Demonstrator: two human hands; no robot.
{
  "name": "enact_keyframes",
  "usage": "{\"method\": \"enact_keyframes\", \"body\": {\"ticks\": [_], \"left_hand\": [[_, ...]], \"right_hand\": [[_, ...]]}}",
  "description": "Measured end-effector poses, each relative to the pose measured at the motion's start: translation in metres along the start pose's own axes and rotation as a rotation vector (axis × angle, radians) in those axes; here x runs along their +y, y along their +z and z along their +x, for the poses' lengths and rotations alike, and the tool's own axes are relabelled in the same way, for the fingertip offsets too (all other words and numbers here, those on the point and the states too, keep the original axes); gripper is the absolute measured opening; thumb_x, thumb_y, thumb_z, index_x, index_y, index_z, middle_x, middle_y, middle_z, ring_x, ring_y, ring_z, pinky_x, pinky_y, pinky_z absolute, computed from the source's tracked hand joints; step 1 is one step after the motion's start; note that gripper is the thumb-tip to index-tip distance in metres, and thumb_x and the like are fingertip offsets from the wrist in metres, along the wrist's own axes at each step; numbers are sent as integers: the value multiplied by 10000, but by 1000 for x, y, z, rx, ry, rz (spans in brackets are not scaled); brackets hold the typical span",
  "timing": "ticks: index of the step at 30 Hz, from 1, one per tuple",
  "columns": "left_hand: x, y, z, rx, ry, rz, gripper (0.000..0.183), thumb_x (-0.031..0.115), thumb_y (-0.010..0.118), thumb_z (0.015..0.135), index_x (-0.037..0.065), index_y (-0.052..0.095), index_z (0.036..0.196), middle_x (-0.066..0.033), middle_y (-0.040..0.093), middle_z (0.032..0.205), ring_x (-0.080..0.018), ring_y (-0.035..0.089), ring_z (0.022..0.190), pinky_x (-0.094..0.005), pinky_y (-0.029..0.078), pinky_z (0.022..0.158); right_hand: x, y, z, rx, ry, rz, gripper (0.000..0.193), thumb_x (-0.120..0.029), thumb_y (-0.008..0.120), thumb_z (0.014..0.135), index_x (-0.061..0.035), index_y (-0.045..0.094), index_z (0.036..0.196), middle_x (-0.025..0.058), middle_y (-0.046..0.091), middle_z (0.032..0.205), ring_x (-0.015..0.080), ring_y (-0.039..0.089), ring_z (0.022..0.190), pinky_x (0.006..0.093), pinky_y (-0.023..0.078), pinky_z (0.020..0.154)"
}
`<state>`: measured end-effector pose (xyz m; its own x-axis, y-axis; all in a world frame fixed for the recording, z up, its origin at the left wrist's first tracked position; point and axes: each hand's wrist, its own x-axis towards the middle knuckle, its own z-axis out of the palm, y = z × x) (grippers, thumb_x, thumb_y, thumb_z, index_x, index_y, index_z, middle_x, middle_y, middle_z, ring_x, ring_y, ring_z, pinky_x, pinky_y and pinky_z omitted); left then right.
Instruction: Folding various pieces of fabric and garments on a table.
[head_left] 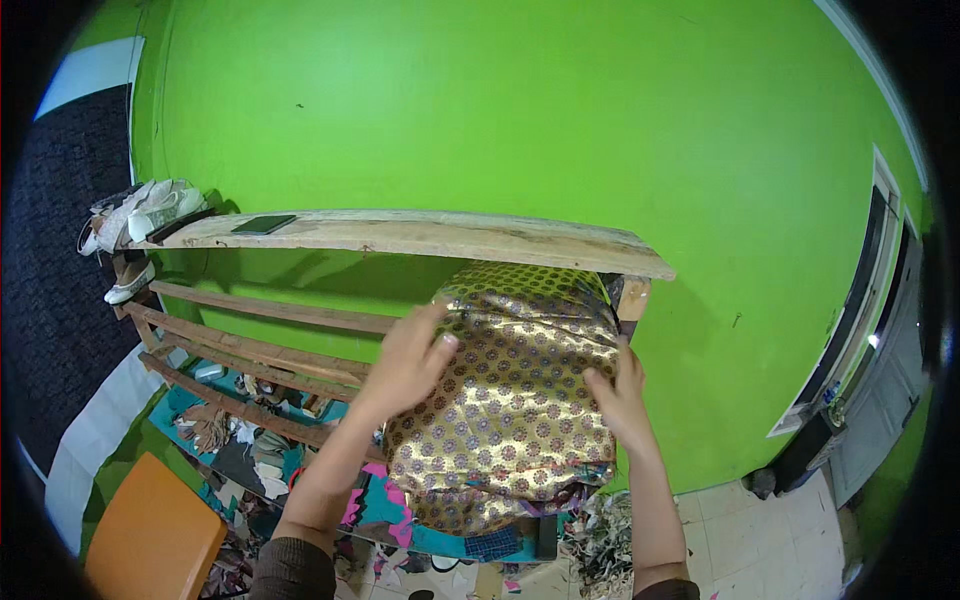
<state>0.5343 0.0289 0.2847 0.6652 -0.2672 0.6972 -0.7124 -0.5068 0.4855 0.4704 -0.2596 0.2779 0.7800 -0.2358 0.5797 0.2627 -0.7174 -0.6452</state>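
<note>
A large bundle of shiny gold cloth (510, 400) with a dotted flower print sits at the right end of a wooden rack, bulging out below the top plank. My left hand (407, 360) is at the upper left edge of the cloth, thumb raised and fingers slightly blurred by motion. On the opposite side, my right hand (620, 395) touches the right edge with its thumb spread from the fingers. Some of its fingertips are hidden near the rack's end post (632, 300). Both hands look open, with the bundle between them.
A dark flat phone-like object (264, 225) and pale shoes (150, 212) lie on the top plank (440, 232). Slatted rails (270, 345) run left. Below are a teal surface (430, 540) with cloth scraps, a scrap heap (600, 540) and an orange chair back (155, 530). A green wall stands behind.
</note>
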Motion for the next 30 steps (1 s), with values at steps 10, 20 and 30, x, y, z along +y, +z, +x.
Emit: {"method": "enact_keyframes", "body": {"ticks": [10,20,30], "left_hand": [[18,63,-25,40,259,537,499,426,372,907,167,373,1333,-97,321,1398,-294,294,1287,-488,180,1056],[42,34,-107,180,-23,598,478,342,448,876,127,414,1301,-160,374,1333,-336,350,1237,-497,244,1018],[20,-36,-271,284,-535,880,475,273,505,843,143,421,1292,-144,383,1347,-318,377,1225,-485,286,998]], "right_hand": [[-28,39,-19,-149,-342,-711,579,-460,319,906,-111,309,1367,219,221,1412,392,140,1326,573,62,1046],[-78,63,-98,-158,-657,-422,454,-261,442,859,-55,442,1264,232,369,1313,375,293,1259,560,180,1016],[-119,203,-194,-370,-894,-337,476,-246,462,843,-55,427,1277,212,360,1333,336,276,1283,559,117,1038]]}}
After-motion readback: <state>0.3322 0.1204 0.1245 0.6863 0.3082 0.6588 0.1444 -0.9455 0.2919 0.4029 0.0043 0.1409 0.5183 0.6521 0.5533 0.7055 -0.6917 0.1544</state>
